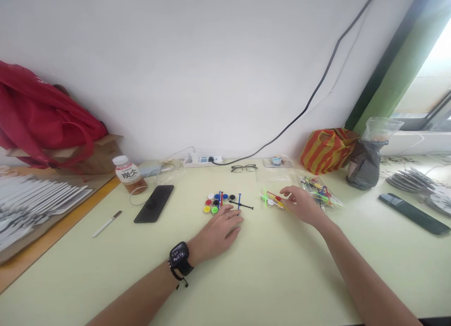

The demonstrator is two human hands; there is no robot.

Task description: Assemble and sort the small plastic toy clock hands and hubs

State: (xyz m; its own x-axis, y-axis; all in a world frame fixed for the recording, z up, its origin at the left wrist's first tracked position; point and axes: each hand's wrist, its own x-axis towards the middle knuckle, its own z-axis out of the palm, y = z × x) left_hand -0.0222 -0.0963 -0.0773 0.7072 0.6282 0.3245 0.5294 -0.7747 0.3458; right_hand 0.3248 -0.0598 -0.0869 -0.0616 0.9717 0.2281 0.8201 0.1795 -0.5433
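Observation:
My left hand (219,229) rests palm down on the pale green table (268,274), fingers loosely spread, just below a cluster of small coloured discs (216,203) and a blue and a black stick (240,204). A black watch sits on that wrist. My right hand (302,204) lies further right, its fingertips touching a small pile of coloured sticks and discs (273,200). Whether it pinches one I cannot make out. Right behind it lies a clear bag of more coloured sticks (320,190).
A black phone (154,203), a drink bottle (128,174) and a white pen (106,224) lie at the left. Glasses (244,167) and a power strip (202,160) sit by the wall. A striped bag (326,149), grey bag (366,161) and dark remote (414,213) stand right.

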